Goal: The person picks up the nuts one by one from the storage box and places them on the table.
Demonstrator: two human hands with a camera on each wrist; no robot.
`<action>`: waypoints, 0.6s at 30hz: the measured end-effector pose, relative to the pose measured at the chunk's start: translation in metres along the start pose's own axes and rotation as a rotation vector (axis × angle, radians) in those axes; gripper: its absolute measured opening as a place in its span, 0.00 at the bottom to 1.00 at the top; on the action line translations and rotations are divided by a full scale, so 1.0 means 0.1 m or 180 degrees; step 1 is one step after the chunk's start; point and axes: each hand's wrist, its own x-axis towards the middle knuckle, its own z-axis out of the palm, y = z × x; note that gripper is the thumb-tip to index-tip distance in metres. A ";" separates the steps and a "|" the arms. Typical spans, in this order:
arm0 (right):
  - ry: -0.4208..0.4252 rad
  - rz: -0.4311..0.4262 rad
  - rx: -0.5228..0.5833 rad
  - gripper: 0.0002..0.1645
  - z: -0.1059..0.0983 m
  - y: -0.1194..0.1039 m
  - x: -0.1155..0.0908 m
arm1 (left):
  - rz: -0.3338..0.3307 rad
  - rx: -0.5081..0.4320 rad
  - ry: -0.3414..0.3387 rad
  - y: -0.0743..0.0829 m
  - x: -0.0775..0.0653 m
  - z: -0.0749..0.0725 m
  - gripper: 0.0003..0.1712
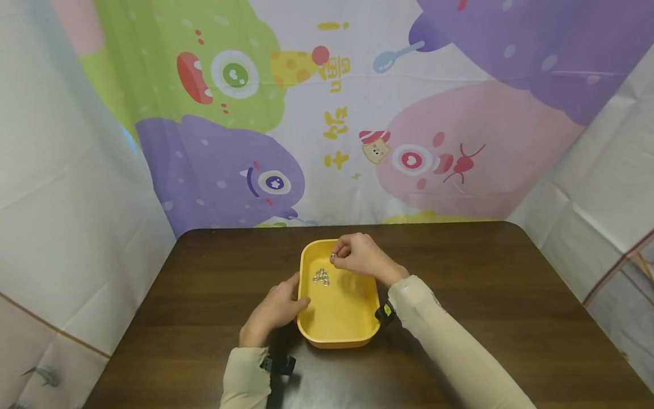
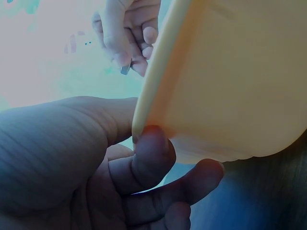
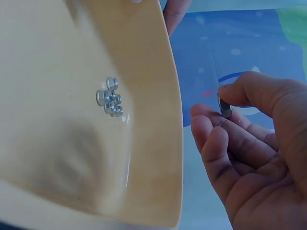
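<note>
A yellow plastic tray [image 1: 339,321] stands on the table in the head view. My left hand [image 1: 278,304] grips its left side, the thumb over the rim and the fingers [image 2: 153,155] curled against the outer wall. Above the tray's far part, my right hand [image 1: 364,255] pinches a small metal nut [image 3: 224,106] between thumb and fingertips. Several shiny nuts [image 1: 321,276] lie in a cluster on the tray floor, toward its left side. The right wrist view shows these loose nuts [image 3: 111,98] bunched close to one wall.
The dark brown wooden table [image 1: 219,272] stretches out on both sides of the tray. Behind it hangs a cloth [image 1: 352,199] printed with cartoon monsters, and pale sheets [image 1: 66,170] hang at the sides. Black straps [image 1: 278,364] sit round both wrists.
</note>
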 end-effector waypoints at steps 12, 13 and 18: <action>0.0038 -0.0089 0.0266 0.15 -0.02 0.05 -0.03 | -0.0049 -0.0028 -0.0028 0.00 -0.01 0.01 0.38; 0.0028 -0.0104 0.0262 0.17 -0.03 0.06 -0.03 | -0.0044 -0.0028 -0.0026 0.00 0.00 0.01 0.38; 0.0012 -0.0153 0.0217 0.20 -0.03 0.09 -0.02 | -0.0070 -0.0030 -0.0029 0.00 0.01 0.01 0.38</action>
